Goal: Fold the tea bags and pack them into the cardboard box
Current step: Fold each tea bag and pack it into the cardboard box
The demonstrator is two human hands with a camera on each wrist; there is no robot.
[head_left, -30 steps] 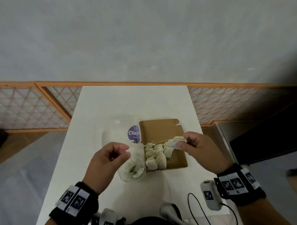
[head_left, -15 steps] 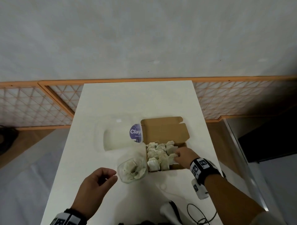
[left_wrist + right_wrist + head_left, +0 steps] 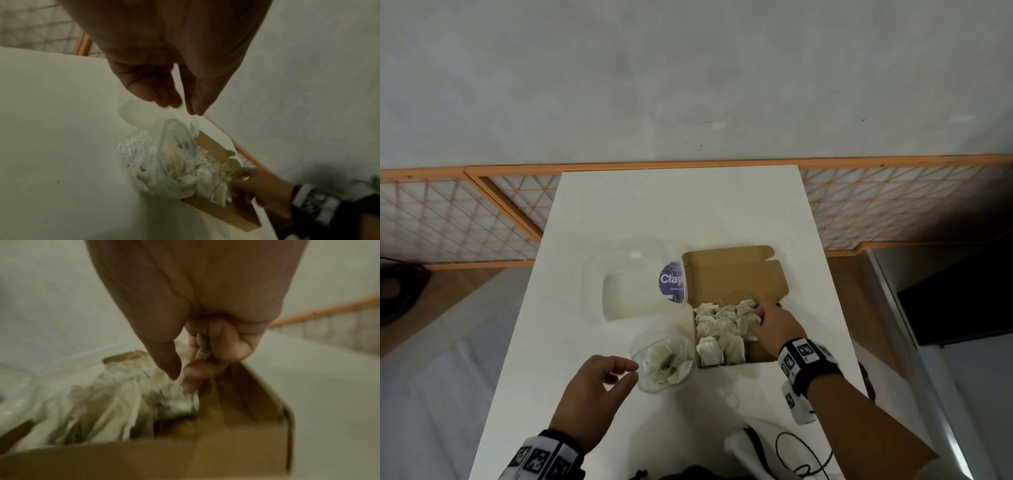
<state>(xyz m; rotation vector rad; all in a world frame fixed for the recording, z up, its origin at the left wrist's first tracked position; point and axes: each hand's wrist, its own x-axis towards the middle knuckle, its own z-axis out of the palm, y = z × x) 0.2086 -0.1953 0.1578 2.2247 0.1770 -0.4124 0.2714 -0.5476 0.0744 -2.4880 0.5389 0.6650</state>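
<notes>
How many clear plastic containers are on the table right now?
2. A big labelled tub left of the box flap; a small bowl of tea bags nearer, beside the box.

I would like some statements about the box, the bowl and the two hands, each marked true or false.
1. The cardboard box is open. True.
2. The right hand is inside the glass bowl. False: it is in the box, at the folded tea bags.
3. The left hand holds a tea bag. False: it holds nothing.
4. Loose tea bags lie in the bowl. True.
5. The bowl stands right of the box. False: it stands to its left.
</notes>
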